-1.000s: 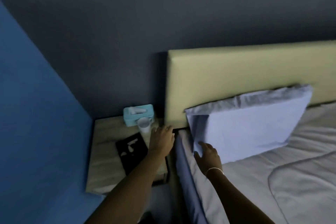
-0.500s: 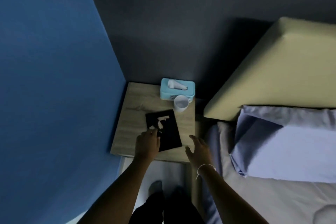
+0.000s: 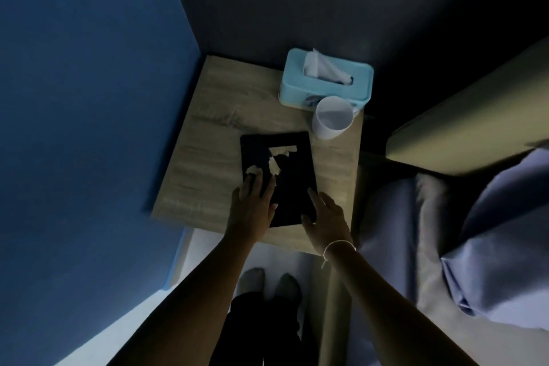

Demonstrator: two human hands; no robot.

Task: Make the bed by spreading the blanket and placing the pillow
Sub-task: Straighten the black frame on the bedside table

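Bedding with the lilac pillow [image 3: 505, 232] is lying at three o'clock, beside the wooden worktop [image 3: 208, 134]. Both hands are resting flat on the dark book [image 3: 285, 175] at centre, left hand [image 3: 252, 205] and right hand [image 3: 325, 218] with fingers relaxed, grasping nothing. Tissue box [image 3: 326, 80] and white cup [image 3: 331, 117] are sitting at one o'clock.

The scene is dim and underexposed, with a cool blue cast. The brightest patch is the pale floor [image 3: 98, 324] at lower left, so light seems to enter from there. Deep shadow swallows the corner behind the tissue box [image 3: 326, 80]. The pillow [image 3: 505, 246] and headboard [image 3: 475, 116] smear with motion blur, and wide-angle distortion bends the edges.
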